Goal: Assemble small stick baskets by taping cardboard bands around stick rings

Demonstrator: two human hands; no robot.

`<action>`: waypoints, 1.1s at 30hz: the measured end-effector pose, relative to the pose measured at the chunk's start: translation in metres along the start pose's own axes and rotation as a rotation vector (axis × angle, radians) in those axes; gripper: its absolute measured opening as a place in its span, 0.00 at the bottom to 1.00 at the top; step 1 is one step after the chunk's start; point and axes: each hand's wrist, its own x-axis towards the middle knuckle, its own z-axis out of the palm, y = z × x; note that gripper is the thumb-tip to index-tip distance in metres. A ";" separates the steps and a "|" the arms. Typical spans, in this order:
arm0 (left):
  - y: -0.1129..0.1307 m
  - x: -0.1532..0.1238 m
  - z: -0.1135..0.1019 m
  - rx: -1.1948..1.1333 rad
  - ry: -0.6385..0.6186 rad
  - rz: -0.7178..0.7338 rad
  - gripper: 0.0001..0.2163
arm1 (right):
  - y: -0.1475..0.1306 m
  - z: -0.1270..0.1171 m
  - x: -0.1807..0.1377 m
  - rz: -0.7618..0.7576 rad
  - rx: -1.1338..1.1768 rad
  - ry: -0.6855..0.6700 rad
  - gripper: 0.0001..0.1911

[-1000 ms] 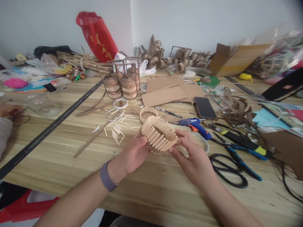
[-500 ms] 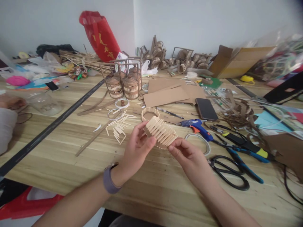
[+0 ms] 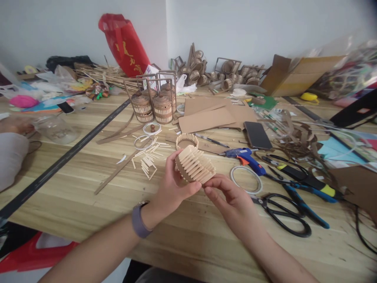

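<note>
Your left hand is curled round the left side of the slatted basket, thumb beneath it. Your right hand pinches its lower right edge with its fingertips. You hold the basket tilted, just above the table.

Nearer you than the grip, the wood lies bare up to the table's front edge. To the right it is crowded: a white ring close by, then scissors and a glue gun. Loose sticks lie to the left, and a smaller slatted ring sits just beyond.

Far to the left stands a glass jar; you cannot tell its contents. An open cardboard box stands far beyond to the right.
</note>
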 end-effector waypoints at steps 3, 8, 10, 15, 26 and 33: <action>0.001 0.003 -0.003 -0.045 -0.005 0.009 0.32 | -0.002 -0.001 0.001 0.021 0.047 -0.039 0.10; -0.002 0.003 -0.003 -0.058 -0.010 0.026 0.31 | -0.003 -0.002 0.003 0.084 0.060 -0.067 0.10; -0.004 0.003 -0.003 -0.055 0.008 0.036 0.31 | -0.004 -0.002 0.004 0.084 0.066 -0.065 0.11; -0.005 0.004 -0.003 -0.031 0.060 0.039 0.31 | -0.010 -0.002 -0.001 0.154 0.167 -0.146 0.11; -0.008 0.003 -0.001 -0.100 0.062 -0.025 0.31 | -0.008 -0.001 0.003 0.362 0.292 -0.161 0.17; 0.002 -0.002 0.003 -0.004 0.005 0.028 0.33 | 0.002 0.000 0.006 0.340 0.290 -0.153 0.16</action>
